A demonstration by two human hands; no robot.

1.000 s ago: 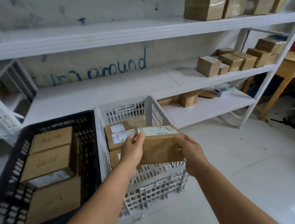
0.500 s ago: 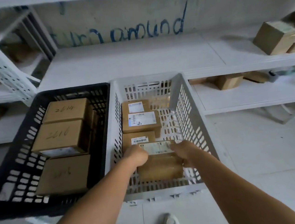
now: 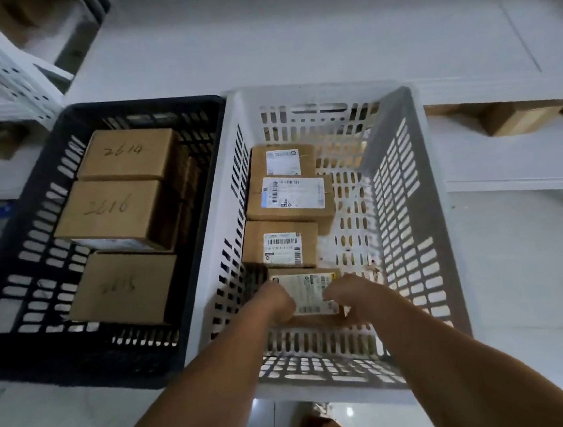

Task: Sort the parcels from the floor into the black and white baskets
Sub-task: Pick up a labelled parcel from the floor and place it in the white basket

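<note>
Both hands' grip (curled) around labelled parcel in white basket

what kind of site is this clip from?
Probably a small parcel stockroom or sorting room. Taped cardboard parcels with barcode labels fill a white basket, hand-numbered boxes sit in a black basket, and white metal shelving stands behind.

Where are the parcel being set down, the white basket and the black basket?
Parcel being set down (image 3: 309, 294): head view, on its printed top label between the hands.
White basket (image 3: 396, 182): head view, on its slotted right wall.
Black basket (image 3: 32, 255): head view, on its slotted left wall.
</note>
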